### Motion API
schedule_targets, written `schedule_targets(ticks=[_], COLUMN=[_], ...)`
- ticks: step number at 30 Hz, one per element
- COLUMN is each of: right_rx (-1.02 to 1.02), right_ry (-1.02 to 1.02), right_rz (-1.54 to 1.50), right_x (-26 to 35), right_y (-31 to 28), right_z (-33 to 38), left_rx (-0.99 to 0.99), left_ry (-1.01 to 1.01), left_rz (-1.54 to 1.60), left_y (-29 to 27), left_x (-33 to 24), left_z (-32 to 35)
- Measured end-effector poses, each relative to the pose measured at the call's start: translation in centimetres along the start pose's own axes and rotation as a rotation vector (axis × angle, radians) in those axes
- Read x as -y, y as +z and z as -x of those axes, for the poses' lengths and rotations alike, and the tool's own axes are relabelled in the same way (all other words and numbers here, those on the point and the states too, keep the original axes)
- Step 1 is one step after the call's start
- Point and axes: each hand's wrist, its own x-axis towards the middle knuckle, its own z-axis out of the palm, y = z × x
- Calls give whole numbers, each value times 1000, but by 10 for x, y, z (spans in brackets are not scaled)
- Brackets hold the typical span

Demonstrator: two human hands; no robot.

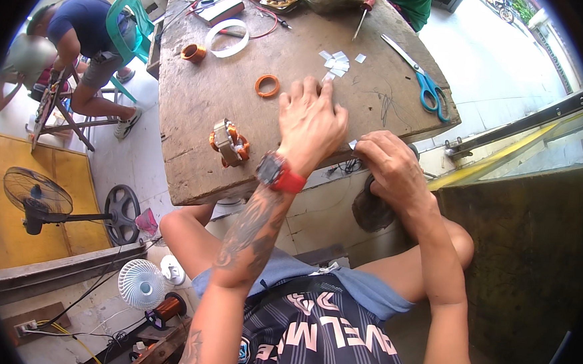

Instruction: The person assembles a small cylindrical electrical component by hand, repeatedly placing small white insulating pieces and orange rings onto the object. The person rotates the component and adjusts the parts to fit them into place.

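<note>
Currently, the left hand point(312, 120) is stretching over the table point(196, 106), its fingers extended, slightly apart and clasping nothing visible, the fingertips reaching the nearest of the small pale slips point(339, 65). By the table's near edge, the right hand point(394, 169) is pinching a single pale slip point(353, 144) between nearly closed fingers. A copper-wound stator point(226, 143) and an orange ring point(266, 96) are resting left of the left hand; blue-handled scissors point(428, 90) are lying right of the slips.

It's an elec. wkshp: bench point(189, 132) w/ copper coil point(194, 54), stator point(226, 144), screwdriver point(368, 2).
</note>
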Motion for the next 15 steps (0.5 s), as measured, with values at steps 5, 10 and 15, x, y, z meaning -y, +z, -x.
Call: schedule_targets(ticks=[5, 10, 15], right_rx=[-268, -253, -161], right_ry=[511, 604, 751], right_rz=[-439, -684, -1151], right_x=[11, 25, 41], right_y=[-6, 9, 21], right_z=[4, -1, 3], left_rx=[-107, -186, -17], left_ry=[286, 153, -500], left_rz=[247, 359, 1254], left_y=[-10, -27, -43], left_x=[16, 9, 4], left_z=[58, 99, 121])
